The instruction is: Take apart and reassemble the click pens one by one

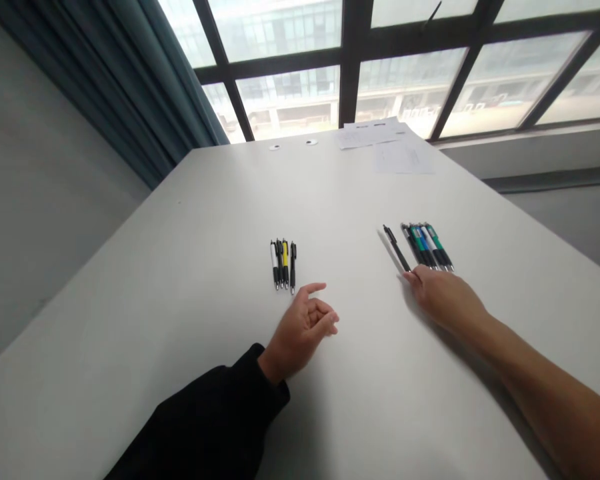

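Two hands are reaching over one white table point(205, 267), where pens are lying in two groups with a single black pen point(397, 249) apart from both. The row of four pens point(285, 263) is lying just beyond the left hand point(297, 327), showing one white barrel, one yellow and two black, all with dark grips and silvery tips pointing toward the person. The denser bunch of pens point(431, 250) is showing at least five, packed too closely for a sure count; black, green, blue and white are showing among them, green twice. The single black pen is looking slim and dark all over, its clip end pointing away, and is slanting just beside the bunch. The right hand point(445, 297) is pinching its near end between closed fingertips. The left hand is hovering loosely open with its fingers partly curled, holding nothing. Two small white discs point(274, 148) with dark centres are resting near the far edge, and several paper sheets point(367, 135) are overlapping beside them.
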Motion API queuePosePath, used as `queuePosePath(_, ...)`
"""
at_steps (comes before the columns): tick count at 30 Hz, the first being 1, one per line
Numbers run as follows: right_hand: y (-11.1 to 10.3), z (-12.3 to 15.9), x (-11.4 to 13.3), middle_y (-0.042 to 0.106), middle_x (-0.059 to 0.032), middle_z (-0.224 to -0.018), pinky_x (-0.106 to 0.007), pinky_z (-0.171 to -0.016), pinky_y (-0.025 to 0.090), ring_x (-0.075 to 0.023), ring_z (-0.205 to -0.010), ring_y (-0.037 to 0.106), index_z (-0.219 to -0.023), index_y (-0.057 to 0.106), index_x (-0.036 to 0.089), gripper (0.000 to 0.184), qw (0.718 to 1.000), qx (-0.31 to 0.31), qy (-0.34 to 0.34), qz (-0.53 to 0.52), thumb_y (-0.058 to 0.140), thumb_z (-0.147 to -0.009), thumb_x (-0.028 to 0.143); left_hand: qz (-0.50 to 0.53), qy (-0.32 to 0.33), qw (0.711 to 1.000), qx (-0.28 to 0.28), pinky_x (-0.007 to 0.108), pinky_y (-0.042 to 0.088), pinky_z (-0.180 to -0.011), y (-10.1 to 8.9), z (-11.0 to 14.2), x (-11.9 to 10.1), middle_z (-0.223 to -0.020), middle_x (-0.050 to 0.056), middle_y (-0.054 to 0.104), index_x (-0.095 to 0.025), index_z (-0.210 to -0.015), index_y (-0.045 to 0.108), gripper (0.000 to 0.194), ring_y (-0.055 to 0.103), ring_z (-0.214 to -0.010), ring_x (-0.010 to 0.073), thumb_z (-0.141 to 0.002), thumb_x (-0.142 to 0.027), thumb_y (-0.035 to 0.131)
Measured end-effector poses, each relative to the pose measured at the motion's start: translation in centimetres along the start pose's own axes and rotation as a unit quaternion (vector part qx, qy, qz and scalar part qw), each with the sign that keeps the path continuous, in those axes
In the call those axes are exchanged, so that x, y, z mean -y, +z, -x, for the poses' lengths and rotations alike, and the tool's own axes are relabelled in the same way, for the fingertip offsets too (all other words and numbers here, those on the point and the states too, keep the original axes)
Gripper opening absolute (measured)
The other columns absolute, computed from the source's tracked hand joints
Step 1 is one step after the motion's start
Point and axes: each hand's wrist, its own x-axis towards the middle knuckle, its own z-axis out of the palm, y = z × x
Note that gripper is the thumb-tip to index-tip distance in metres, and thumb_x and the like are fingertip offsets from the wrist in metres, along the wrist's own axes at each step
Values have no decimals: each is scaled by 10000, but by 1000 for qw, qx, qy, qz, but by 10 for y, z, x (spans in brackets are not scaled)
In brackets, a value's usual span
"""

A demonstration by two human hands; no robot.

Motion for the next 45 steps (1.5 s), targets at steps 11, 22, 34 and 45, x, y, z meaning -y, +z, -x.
queuePosePath(11,-4,-2,-2,763,-201,-884,-369,-626,409,-343,-798,738,-996,666,138,459,999,-4,49,8,320,-1073,429,-24,6,999,24,263,495,-679,-1,1,-2,-819,-34,604,-160,-1232,463,426,616,-690,109,-890,-287,683)
queuePosePath(22,-1,-5,-6,750,-206,-839,-374,-619,407,-340,-756,718,-1012,692,145,521,997,-13,74,-18,308,-1057,495,-37,14,999,31,262,490,-682,-2,1,1,-815,-29,604,-157,-1192,504,354,615,-695,109,-903,-274,671)
queuePosePath(34,7,-7,-14,722,-156,-748,-357,-601,357,-295,-669,653,-885,682,184,484,995,-54,56,-64,399,-1012,555,-47,22,998,43,261,487,-689,-5,0,5,-827,-22,602,-164,-1156,531,301,613,-707,109,-916,-283,667)
queuePosePath(45,2,-3,-9,772,-219,-949,-402,-668,448,-374,-791,718,-1468,473,106,658,988,-71,101,-96,449,-990,557,-48,20,997,48,267,483,-697,-4,1,2,-829,-20,599,-160,-1132,539,258,610,-715,106,-924,-262,654)
